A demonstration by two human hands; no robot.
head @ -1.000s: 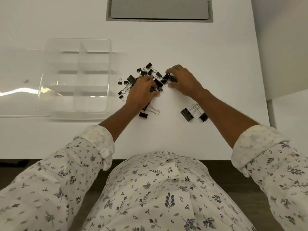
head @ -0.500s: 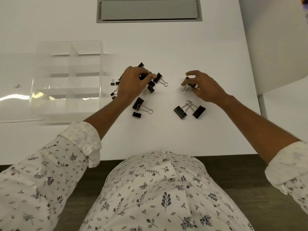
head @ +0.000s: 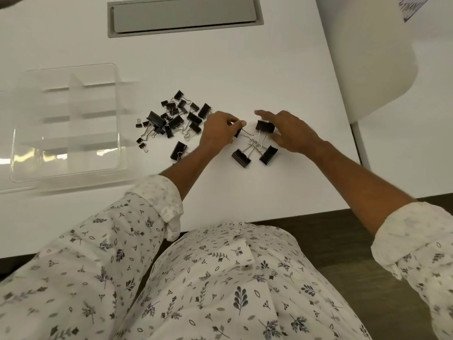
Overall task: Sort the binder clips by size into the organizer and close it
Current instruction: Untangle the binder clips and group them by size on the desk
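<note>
A heap of black binder clips [head: 175, 117] of mixed sizes lies on the white table, right of the clear organizer [head: 67, 121], which stands open with empty compartments. To the right, a group of large clips [head: 255, 149] sits apart. My left hand [head: 218, 131] pinches a large clip at the group's left edge, its body mostly hidden under my fingers. My right hand [head: 289, 131] has spread fingers touching another large clip [head: 264, 126] at the group's top. One more large clip [head: 178, 150] lies alone below the heap.
The organizer's clear lid [head: 9, 177] lies flat to its left. A grey cable hatch [head: 183, 14] is set into the table at the back. A white chair [head: 372, 60] stands off the table's right edge. The table's near edge runs just below my forearms.
My left hand has moved right from the heap to the group of large clips with a clip in it. My right hand has set its clip down there and its fingers have spread.
</note>
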